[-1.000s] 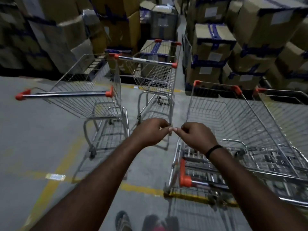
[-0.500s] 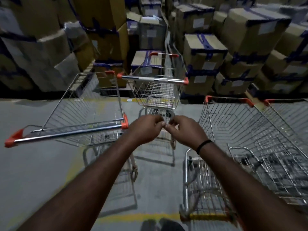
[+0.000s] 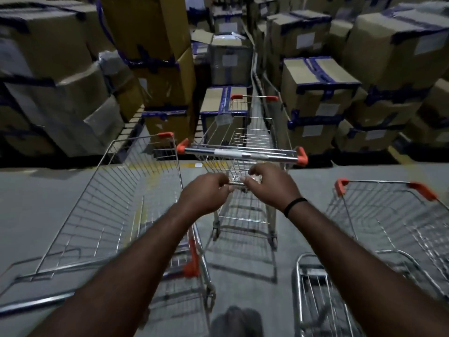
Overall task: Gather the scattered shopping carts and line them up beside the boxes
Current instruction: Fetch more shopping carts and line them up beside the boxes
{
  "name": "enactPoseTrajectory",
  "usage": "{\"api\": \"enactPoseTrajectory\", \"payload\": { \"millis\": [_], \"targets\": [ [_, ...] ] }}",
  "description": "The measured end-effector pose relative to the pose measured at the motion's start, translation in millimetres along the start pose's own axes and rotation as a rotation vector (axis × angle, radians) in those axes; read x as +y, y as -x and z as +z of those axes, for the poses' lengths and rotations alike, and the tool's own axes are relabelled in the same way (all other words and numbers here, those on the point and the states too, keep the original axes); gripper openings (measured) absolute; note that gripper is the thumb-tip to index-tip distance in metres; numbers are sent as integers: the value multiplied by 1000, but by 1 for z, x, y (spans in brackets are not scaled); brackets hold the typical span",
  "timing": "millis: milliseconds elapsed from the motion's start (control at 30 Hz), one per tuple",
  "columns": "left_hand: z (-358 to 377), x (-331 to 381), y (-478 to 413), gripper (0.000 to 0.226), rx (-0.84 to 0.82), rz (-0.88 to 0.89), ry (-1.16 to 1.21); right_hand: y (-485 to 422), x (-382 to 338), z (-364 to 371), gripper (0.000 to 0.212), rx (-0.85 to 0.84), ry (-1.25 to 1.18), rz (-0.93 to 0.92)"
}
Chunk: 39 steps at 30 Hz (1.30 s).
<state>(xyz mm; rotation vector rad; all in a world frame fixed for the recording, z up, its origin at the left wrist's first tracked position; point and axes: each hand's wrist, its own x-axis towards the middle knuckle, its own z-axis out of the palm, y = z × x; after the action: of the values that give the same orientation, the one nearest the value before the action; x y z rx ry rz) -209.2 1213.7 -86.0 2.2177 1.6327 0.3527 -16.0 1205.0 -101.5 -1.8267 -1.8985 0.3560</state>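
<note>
Stacked boxes (image 3: 315,93) and middle cart (image 3: 243,153) now closer.

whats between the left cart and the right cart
In the head view, a third cart stands between the left cart and the right cart.

You face the middle cart (image 3: 252,137): bright metal wire, a glossy steel handle bar (image 3: 240,152), orange plastic end caps (image 3: 302,156). Behind it, the boxes (image 3: 308,98) are matt brown cardboard with blue tape (image 3: 315,69) and white paper labels (image 3: 305,40). Beneath it, the floor (image 3: 29,203) looks smooth, matt grey.
</note>
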Motion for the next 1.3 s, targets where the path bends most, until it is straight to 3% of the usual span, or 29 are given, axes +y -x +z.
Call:
{"api": "enactPoseTrajectory", "payload": {
  "millis": [233,400,500,600,867,1133,1300],
  "targets": [
    [-3,-31,-108,36,45,-47,-44,-129,26,37,45,-4,92,22],
    [12,-56,-144,39,32,19,-93,-171,52,67,50,-223,137,151],
    [14,-69,-164,42,58,50,-142,-167,66,78,34,-227,241,163],
    [16,-78,-181,42,73,51,-182,-169,70,79,31,-213,268,141],
    [46,-85,-183,52,-54,28,-256,-162,97,63,63,-235,432,199],
    [49,-80,-166,49,-205,43,-203,-124,109,39,59,-275,480,165],
    [61,-80,-138,49,-182,72,-220,-90,113,35,69,-259,476,126]
  ]
}}
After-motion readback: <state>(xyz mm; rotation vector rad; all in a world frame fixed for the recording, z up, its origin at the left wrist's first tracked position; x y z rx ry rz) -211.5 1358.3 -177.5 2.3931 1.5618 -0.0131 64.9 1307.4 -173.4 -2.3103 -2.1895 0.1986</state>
